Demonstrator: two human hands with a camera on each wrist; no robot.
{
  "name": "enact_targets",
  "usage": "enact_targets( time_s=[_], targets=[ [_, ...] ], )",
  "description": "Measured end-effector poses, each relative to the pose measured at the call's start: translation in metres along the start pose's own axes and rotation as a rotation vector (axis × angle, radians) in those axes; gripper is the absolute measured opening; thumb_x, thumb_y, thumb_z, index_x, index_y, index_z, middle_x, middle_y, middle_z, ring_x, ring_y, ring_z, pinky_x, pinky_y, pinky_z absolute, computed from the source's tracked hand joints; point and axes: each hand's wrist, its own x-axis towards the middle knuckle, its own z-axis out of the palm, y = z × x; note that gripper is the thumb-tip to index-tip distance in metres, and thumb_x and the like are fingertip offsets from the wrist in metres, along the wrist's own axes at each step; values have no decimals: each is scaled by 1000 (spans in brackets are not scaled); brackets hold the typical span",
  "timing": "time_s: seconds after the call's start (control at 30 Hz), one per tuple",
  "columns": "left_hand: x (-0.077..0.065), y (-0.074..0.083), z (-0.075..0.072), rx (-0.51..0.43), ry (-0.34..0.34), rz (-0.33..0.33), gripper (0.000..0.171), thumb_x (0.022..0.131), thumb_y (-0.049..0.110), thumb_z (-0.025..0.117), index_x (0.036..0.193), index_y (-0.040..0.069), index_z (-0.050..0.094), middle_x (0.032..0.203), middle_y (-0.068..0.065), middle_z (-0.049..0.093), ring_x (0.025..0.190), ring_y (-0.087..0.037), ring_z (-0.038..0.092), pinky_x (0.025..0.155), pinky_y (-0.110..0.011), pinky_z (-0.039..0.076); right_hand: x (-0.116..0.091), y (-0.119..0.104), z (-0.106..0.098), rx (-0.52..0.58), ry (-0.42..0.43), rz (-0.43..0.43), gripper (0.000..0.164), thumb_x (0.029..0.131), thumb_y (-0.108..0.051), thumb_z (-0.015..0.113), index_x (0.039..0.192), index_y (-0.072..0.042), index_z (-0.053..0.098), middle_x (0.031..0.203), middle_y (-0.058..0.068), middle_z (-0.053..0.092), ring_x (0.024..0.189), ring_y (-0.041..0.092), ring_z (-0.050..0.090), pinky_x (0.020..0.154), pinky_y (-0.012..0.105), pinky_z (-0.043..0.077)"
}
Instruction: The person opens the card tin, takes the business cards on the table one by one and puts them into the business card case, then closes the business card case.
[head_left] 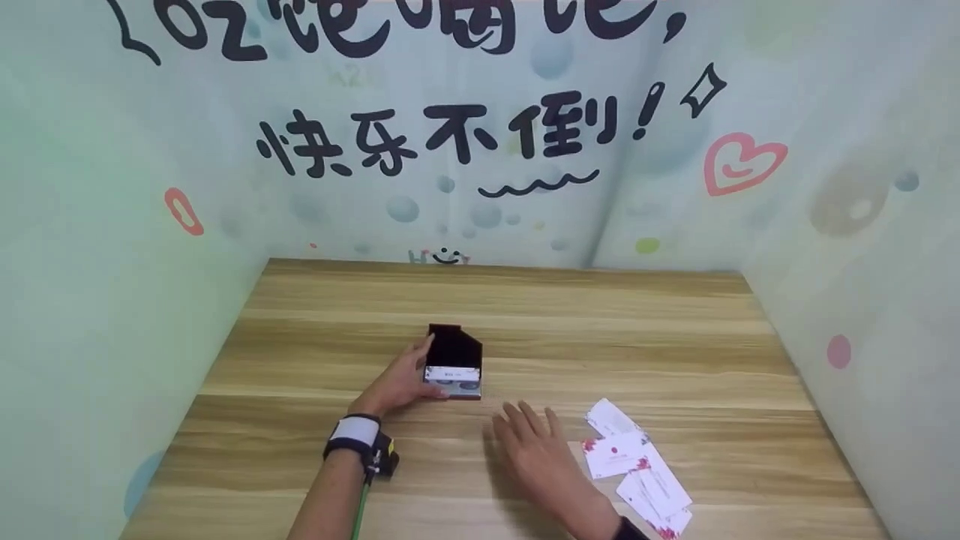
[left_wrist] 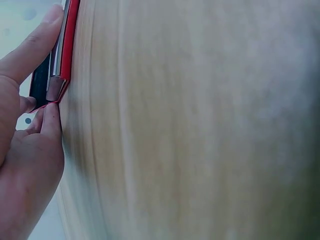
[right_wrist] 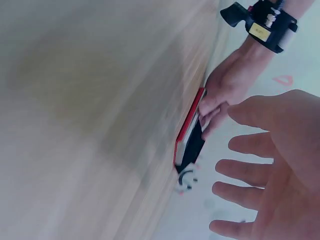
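A small red card case (head_left: 454,349) with a black inner flap lies opened on the table, a white card (head_left: 451,373) showing in its silvery lower part. My left hand (head_left: 401,381) holds the case by its left side. In the left wrist view the thumb (left_wrist: 35,47) lies along the metal edge, and other fingers touch near the hinge. To the right of the case, my right hand (head_left: 544,465) hovers with fingers extended and spread. Nothing is in its palm (right_wrist: 292,175) in the right wrist view.
Several white cards with red floral corners (head_left: 613,456) lie overlapping on the wooden table (head_left: 337,300), right of my right hand. Printed wall panels (head_left: 450,210) rise behind the table and on both sides.
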Motion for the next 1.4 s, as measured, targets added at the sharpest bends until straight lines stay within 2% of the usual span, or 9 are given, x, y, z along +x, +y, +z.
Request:
enact_targets(
  time_s=[0.07,0.23,0.53,0.7,0.83,1.0,1.17,1.27,1.4],
  targets=[
    [0,1,0,-4,6,-3,114,73,22,90,161,15,18,164,-28,17,152,-44,20,125,-53,21,-13,6,-2,-15,24,7,38,88,-11,60,125,-10,66,130,12,65,121,32,62,96,57,53],
    [-1,1,0,-6,7,-1,113,73,22,89,161,15,18,165,-27,15,153,-43,18,125,-53,20,-39,20,-5,-70,119,-8,42,83,-31,68,120,-10,67,124,12,68,116,32,64,92,57,52],
    [0,-1,0,-6,8,5,113,73,22,89,161,16,18,164,-28,15,151,-45,20,125,-53,21,-66,44,-23,-78,160,-30,75,63,-54,81,122,-10,67,125,9,67,116,29,63,90,50,53],
    [-2,-3,1,-25,10,13,113,73,21,89,161,15,18,163,-29,16,151,-44,22,125,-52,22,-92,63,-25,-5,117,-8,82,56,-43,89,126,-8,65,126,9,66,115,28,64,86,44,53],
    [-2,-2,2,-34,11,18,112,74,21,89,161,14,19,162,-29,19,151,-43,23,124,-52,24,-112,81,-18,-27,107,19,85,47,-34,94,122,-7,66,121,10,68,108,28,65,79,44,54],
    [0,-2,2,-30,7,22,111,74,21,89,161,13,19,161,-30,21,150,-43,25,123,-51,27,-126,95,-18,-41,25,54,77,53,-30,93,120,-4,66,119,14,68,105,31,66,75,45,55],
    [0,-2,2,-34,2,-5,111,75,23,88,161,16,18,162,-30,16,150,-42,26,124,-51,26,-126,101,-26,179,-151,183,70,69,-30,88,128,-3,62,127,16,64,115,34,63,83,53,56],
    [-1,-1,2,-31,1,-21,111,75,23,88,161,18,18,163,-30,14,150,-42,28,124,-50,26,-123,106,-27,312,-266,286,72,74,-32,86,135,-3,59,135,14,61,123,34,60,93,55,52],
    [-3,0,2,-20,4,-19,111,75,23,88,161,17,19,163,-31,15,149,-44,28,124,-52,26,-121,111,-24,397,-414,405,74,77,-30,85,140,-4,55,141,13,57,130,33,55,103,57,47]
  ],
)
